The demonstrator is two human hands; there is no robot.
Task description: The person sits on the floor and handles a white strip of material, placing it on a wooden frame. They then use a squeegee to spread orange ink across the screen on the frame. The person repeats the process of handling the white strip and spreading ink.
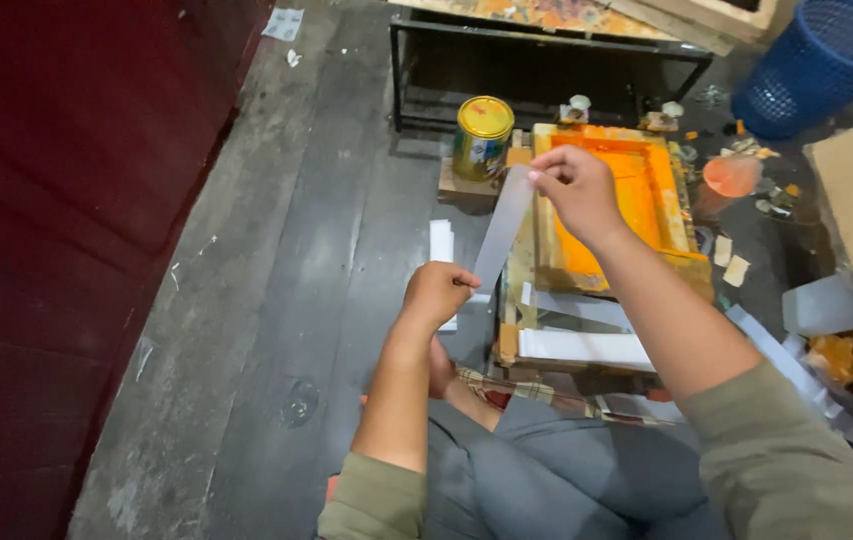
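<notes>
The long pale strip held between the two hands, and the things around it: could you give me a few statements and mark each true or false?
1. Both hands hold the strip, the left hand at its lower end and the right hand at its upper end. True.
2. The wooden frame is smeared with blue ink. False: the ink is orange.
3. A can with a yellow lid stands beside the frame. True.
4. The basket at the top right is red. False: it is blue.

Printing workshop, orange-inked screen frame (pixel 611 200), paint can (pixel 482 136)
</notes>
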